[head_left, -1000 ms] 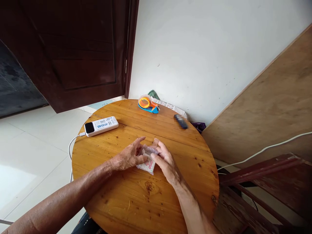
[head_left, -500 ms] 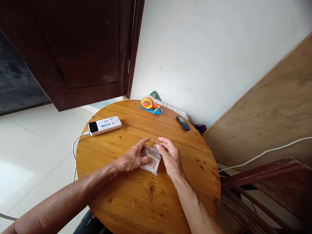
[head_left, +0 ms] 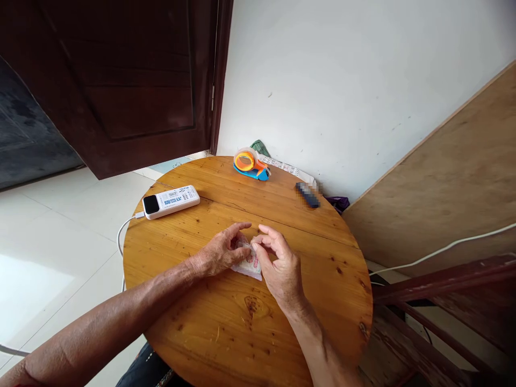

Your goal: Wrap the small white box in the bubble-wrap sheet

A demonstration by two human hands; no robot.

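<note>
A small clear plastic packet [head_left: 249,264] with pink print lies on the round wooden table [head_left: 226,322], near its middle. My left hand [head_left: 220,251] presses on the packet's left side, thumb and fingers pinching it. My right hand [head_left: 278,264] is at the packet's right side, with its fingertips gripping the top edge. Both hands cover most of the packet.
A white power bank [head_left: 171,201] with a cable lies at the table's left rear. An orange and blue tape dispenser [head_left: 250,163] and a small dark object [head_left: 308,194] sit at the far edge by the white wall. A plywood board leans at the right; a dark door stands behind.
My right hand has closed in over the packet's top edge and now hides more of it. My left hand stays on the packet. The view has shifted slightly.
</note>
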